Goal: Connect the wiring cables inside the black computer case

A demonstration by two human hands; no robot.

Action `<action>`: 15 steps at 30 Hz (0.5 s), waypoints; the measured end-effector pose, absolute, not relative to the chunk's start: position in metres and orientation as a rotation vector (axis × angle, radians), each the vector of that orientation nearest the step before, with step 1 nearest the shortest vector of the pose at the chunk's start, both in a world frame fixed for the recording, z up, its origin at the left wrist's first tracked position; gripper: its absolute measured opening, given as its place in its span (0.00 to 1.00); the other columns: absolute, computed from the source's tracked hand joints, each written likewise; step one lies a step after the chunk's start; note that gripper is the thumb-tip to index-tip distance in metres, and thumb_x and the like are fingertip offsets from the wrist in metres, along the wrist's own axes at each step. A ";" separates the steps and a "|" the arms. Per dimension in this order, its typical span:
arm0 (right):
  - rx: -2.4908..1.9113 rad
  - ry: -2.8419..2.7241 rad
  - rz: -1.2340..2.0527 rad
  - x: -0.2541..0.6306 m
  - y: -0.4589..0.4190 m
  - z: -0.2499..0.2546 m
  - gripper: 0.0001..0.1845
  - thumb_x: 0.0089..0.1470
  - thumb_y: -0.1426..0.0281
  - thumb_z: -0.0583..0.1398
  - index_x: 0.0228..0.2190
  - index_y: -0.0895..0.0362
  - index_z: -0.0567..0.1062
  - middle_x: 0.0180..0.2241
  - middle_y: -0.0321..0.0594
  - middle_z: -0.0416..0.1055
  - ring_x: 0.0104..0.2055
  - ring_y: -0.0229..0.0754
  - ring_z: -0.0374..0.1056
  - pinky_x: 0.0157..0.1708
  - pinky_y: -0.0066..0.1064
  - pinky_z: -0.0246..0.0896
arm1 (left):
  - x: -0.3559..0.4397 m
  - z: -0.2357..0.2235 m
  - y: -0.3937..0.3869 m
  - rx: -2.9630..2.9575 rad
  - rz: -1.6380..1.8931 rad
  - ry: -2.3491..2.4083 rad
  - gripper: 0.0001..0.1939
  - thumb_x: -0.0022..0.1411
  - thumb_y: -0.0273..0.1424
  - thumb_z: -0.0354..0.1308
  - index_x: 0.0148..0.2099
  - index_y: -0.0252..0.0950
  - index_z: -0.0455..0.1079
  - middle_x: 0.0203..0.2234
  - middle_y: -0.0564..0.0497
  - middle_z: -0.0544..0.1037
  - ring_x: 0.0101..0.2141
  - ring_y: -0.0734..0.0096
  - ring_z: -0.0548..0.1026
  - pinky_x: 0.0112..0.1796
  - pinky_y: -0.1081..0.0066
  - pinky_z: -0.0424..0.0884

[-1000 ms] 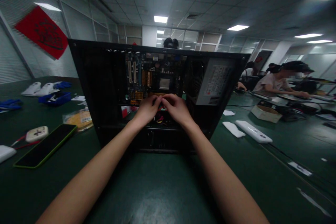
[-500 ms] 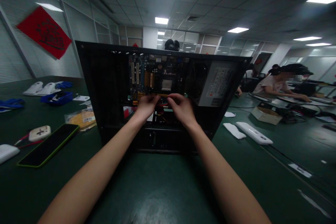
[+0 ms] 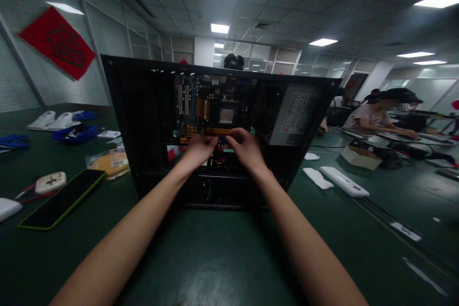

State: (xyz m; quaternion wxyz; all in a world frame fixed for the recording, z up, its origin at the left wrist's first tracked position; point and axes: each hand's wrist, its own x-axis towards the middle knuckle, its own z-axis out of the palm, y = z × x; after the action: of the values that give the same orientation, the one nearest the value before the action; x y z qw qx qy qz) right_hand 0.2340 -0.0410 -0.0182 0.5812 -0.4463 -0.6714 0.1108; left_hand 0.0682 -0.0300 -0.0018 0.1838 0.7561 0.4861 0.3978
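An open black computer case [image 3: 143, 119] stands upright on the green table [image 3: 222, 258], showing its motherboard [image 3: 211, 107] and a grey power supply [image 3: 292, 114] at the right. Both my hands reach inside, just below the motherboard. My left hand [image 3: 199, 148] and my right hand [image 3: 245, 148] have their fingers curled and pinched close together over some red and dark cables [image 3: 219, 155]. What the fingertips hold is too small and dark to name.
A green-edged phone [image 3: 59, 201], a white gadget with red leads [image 3: 50, 182] and a yellow packet [image 3: 109, 161] lie left of the case. White parts [image 3: 344, 180] lie to its right. Another person [image 3: 376, 112] sits at the far right table beside a cardboard box [image 3: 360, 157].
My two hands, touching at the fingertips a second ago, have drawn slightly apart and stay low by the cables. The view has shifted a little.
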 end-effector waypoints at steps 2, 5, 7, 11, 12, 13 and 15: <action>-1.036 -1.588 0.263 0.234 -0.041 -0.018 0.09 0.56 0.64 0.61 0.35 0.56 0.77 0.35 0.40 0.78 0.38 0.43 0.74 0.41 0.32 0.67 | 0.067 -0.002 -0.029 2.133 1.135 1.383 0.18 0.65 0.36 0.51 0.38 0.32 0.82 0.33 0.46 0.84 0.37 0.60 0.80 0.40 0.69 0.70; -1.027 -1.590 0.274 0.234 -0.043 -0.016 0.11 0.57 0.63 0.60 0.36 0.57 0.78 0.35 0.41 0.79 0.38 0.43 0.75 0.41 0.32 0.68 | 0.067 -0.002 -0.029 2.094 1.220 1.350 0.18 0.65 0.35 0.52 0.39 0.32 0.82 0.34 0.46 0.84 0.38 0.61 0.80 0.41 0.69 0.71; -1.031 -1.609 0.262 0.234 -0.045 -0.016 0.12 0.58 0.63 0.60 0.37 0.57 0.79 0.36 0.42 0.79 0.39 0.43 0.75 0.42 0.33 0.68 | 0.067 -0.002 -0.028 2.067 1.274 1.301 0.16 0.65 0.33 0.53 0.39 0.32 0.81 0.36 0.46 0.84 0.40 0.61 0.80 0.44 0.67 0.71; -0.993 -1.656 0.243 0.234 -0.045 -0.016 0.12 0.58 0.68 0.60 0.41 0.58 0.80 0.42 0.43 0.80 0.44 0.43 0.75 0.48 0.34 0.67 | 0.067 -0.003 -0.026 1.926 1.504 1.236 0.12 0.61 0.29 0.58 0.44 0.31 0.80 0.41 0.43 0.83 0.42 0.61 0.80 0.45 0.67 0.73; -0.971 -1.669 0.243 0.234 -0.045 -0.016 0.13 0.57 0.70 0.60 0.43 0.57 0.80 0.44 0.43 0.79 0.47 0.43 0.75 0.49 0.34 0.67 | 0.067 -0.003 -0.025 1.886 1.560 1.246 0.13 0.61 0.29 0.59 0.45 0.30 0.79 0.41 0.42 0.83 0.41 0.61 0.80 0.44 0.67 0.74; -0.954 -1.685 0.239 0.234 -0.045 -0.016 0.15 0.57 0.72 0.60 0.45 0.57 0.80 0.46 0.43 0.79 0.49 0.43 0.74 0.51 0.34 0.66 | 0.066 -0.004 -0.024 1.858 1.597 1.265 0.12 0.61 0.30 0.60 0.45 0.30 0.79 0.40 0.41 0.83 0.40 0.61 0.81 0.43 0.67 0.74; -0.952 -1.718 0.218 0.234 -0.045 -0.015 0.16 0.56 0.74 0.60 0.47 0.56 0.79 0.48 0.43 0.78 0.51 0.43 0.73 0.54 0.34 0.64 | 0.065 -0.005 -0.022 1.846 1.616 1.293 0.12 0.61 0.31 0.60 0.42 0.29 0.79 0.38 0.41 0.84 0.38 0.61 0.81 0.42 0.67 0.74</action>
State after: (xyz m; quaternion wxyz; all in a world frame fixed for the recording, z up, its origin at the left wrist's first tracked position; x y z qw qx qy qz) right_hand 0.2336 -0.0447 -0.0153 0.5503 -0.4023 -0.7259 0.0919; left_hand 0.0654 -0.0216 -0.0050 0.1829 0.6545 0.4585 0.5728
